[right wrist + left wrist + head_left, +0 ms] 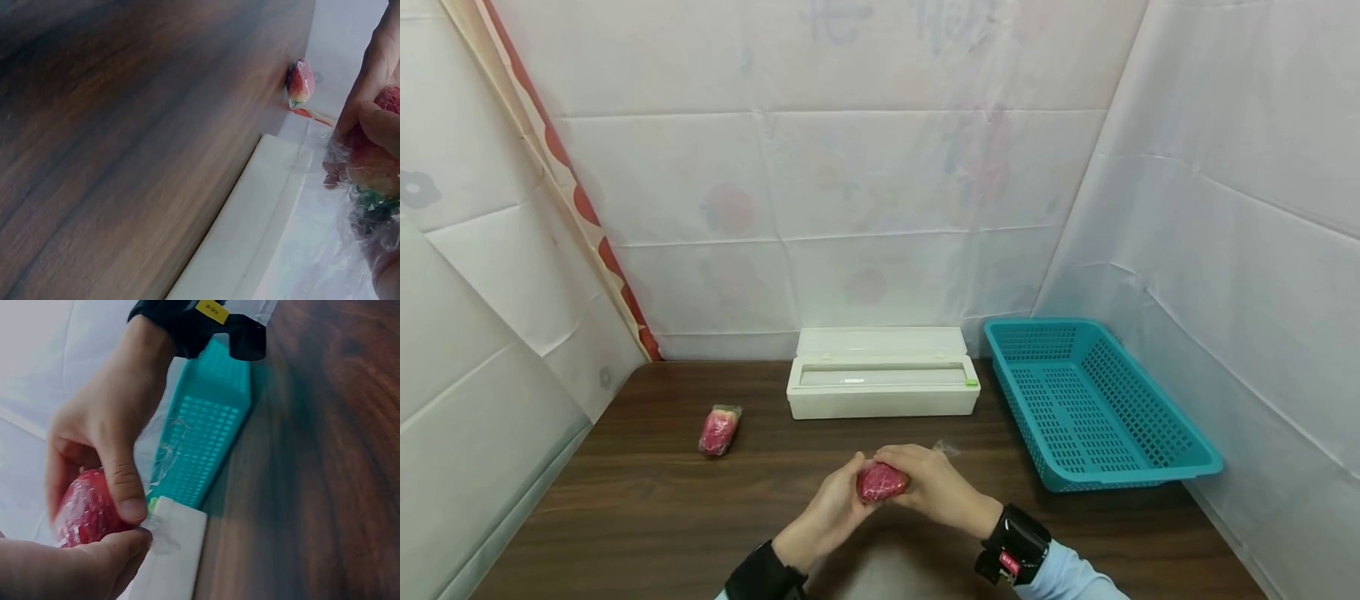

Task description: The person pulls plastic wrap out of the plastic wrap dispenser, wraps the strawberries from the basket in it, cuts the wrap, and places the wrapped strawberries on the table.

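A red fruit [882, 482] wrapped in clear film is held between both hands above the front of the table. My left hand [835, 508] grips it from the left, its thumb along the near side. Over its right side curl the fingers of my right hand [936, 487]. In the left wrist view, my right thumb presses beside the wrapped fruit [90, 509], close to the left fingertips. Loose film [337, 219] trails from the fruit's yellowish, green-leaved end in the right wrist view. A second wrapped red fruit [719, 431] lies on the table to the left.
Behind the hands stands a white cling film dispenser [883, 404] with its lid raised. A teal perforated basket [1052, 479] sits at the right by the sheeted wall. White sheeting [865, 167] encloses the back and sides of the dark wooden table [647, 517].
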`<state>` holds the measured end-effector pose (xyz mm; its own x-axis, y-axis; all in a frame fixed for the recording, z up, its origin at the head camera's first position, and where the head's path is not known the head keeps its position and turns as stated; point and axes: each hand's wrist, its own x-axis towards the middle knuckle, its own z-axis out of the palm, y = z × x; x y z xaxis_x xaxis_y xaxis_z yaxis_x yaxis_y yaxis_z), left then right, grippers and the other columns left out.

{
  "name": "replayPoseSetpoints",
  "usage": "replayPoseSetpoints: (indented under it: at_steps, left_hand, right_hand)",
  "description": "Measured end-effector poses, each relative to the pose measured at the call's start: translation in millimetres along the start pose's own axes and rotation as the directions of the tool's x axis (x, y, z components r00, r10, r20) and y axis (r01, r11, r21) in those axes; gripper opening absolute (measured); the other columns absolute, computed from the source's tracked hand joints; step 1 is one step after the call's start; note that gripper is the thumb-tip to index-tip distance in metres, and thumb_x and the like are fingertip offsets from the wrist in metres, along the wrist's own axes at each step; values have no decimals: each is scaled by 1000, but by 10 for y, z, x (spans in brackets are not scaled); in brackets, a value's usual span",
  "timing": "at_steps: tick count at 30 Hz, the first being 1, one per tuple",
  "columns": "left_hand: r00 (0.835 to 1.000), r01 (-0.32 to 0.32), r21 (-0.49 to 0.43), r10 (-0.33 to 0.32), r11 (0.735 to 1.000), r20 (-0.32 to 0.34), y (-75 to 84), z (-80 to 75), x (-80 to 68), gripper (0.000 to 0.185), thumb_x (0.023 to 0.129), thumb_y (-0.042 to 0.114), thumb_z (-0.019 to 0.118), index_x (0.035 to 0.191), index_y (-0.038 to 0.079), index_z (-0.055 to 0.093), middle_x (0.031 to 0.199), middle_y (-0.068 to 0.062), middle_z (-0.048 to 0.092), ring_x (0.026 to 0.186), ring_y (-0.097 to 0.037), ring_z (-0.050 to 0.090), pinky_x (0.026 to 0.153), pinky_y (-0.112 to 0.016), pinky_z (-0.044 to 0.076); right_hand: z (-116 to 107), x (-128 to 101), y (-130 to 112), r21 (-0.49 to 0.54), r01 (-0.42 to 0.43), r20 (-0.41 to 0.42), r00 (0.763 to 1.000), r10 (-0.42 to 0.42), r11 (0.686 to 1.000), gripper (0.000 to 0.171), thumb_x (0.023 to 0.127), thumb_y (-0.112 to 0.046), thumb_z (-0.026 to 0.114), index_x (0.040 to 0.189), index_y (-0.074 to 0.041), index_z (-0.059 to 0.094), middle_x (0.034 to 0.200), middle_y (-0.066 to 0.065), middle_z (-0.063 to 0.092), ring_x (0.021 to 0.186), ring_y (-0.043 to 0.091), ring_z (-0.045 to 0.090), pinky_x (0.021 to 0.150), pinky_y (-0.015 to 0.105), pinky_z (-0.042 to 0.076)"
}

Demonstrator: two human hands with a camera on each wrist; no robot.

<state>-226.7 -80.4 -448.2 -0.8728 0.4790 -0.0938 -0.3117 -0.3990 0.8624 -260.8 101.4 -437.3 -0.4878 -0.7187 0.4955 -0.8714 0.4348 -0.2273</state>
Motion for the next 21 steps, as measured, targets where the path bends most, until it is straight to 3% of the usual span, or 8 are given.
replayPoseSetpoints:
  at_steps: [3, 6, 10, 13, 16, 18, 21]
  left_hand:
    - [1000, 5, -12, -4, 1000, 22, -42, -14, 1, 64, 99, 37, 33, 137, -13, 21, 136, -22, 37, 121, -20, 46, 102, -29, 38]
    - [998, 19, -23, -18, 1000, 66, -76, -41, 3, 53, 95, 25, 47, 131, -11, 32, 125, -12, 45, 109, -13, 50, 93, -22, 43]
    - [994, 48, -58, -42, 997, 97, -104, -66, 9, 40, 91, 12, 54, 124, -7, 41, 113, -5, 49, 101, -11, 52, 87, -20, 44]
    - [995, 52, -82, -44, 995, 93, -119, -70, 12, 45, 90, 11, 55, 128, -8, 38, 115, -5, 51, 104, -12, 53, 90, -21, 44]
    - [996, 49, -97, -41, 994, 81, -136, -74, 6, 54, 90, 12, 54, 133, -10, 30, 120, -7, 50, 108, -13, 53, 94, -23, 44]
    - [997, 41, -108, -33, 993, 68, -151, -80, 0, 59, 90, 12, 54, 136, -11, 25, 121, -8, 49, 109, -13, 52, 96, -23, 42]
    - [999, 15, -112, -12, 994, 32, -165, -87, -18, 64, 90, 11, 54, 138, -10, 18, 121, -6, 48, 107, -11, 53, 96, -21, 42]
  right_hand:
    - [37, 1, -2, 1, 36, 10, 999, -36, 999, 53, 67, -18, 80, 116, -9, 59, 113, 3, 63, 104, 15, 60, 90, 25, 47]
    - [42, 1, -3, 14, 62, 39, 997, -62, 998, 53, 69, -20, 79, 117, -10, 59, 114, 2, 63, 106, 14, 59, 92, 24, 46]
    - [-7, 28, -15, 29, 104, 105, 989, -107, 994, 52, 72, -23, 77, 119, -10, 58, 116, 1, 62, 109, 13, 57, 94, 22, 44]
    - [-67, 74, -20, 20, 117, 172, 978, -119, 993, 55, 72, -27, 76, 121, -10, 57, 117, -1, 61, 109, 11, 57, 94, 20, 43]
    - [-131, 102, 0, -2, 55, 248, 967, -53, 998, 72, 67, -35, 77, 129, -10, 50, 124, 0, 58, 114, 11, 54, 101, 28, 39]
    - [-166, 91, 34, -4, -34, 250, 968, 34, 999, 84, 62, -39, 77, 134, -10, 45, 130, 2, 54, 119, 14, 50, 107, 37, 31]
    - [-185, 39, 93, 84, -252, 137, 961, 240, 964, 86, 62, -38, 77, 136, -10, 42, 136, 6, 48, 125, 20, 45, 108, 47, 26]
